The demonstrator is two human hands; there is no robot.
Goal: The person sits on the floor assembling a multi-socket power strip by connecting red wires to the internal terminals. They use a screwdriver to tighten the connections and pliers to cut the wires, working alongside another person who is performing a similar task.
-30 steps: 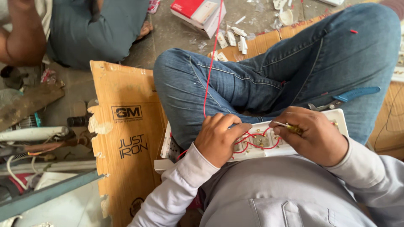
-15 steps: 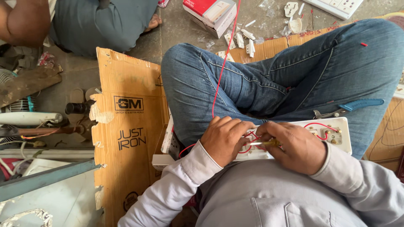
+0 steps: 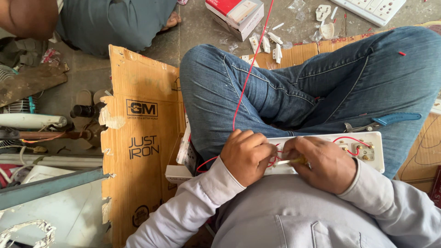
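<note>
Now both hands are working on white switch board (image 3: 367, 151) in lap: left hand (image 3: 245, 156) pinching red wire (image 3: 250, 73), right hand (image 3: 324, 163) gripping yellow screwdriver (image 3: 290, 161).

Wearer is in a pale grey-lilac long-sleeved shirt, sleeves down to the wrists, plain cuffs, a seam line across the chest at 6 o'clock. Blue denim jeans fill 12 to 3 o'clock, faded at the knees, visible side seams, with small red flecks on the fabric. Left hand (image 3: 245, 156) and right hand (image 3: 324, 163) bare, no rings or watch showing.
</note>
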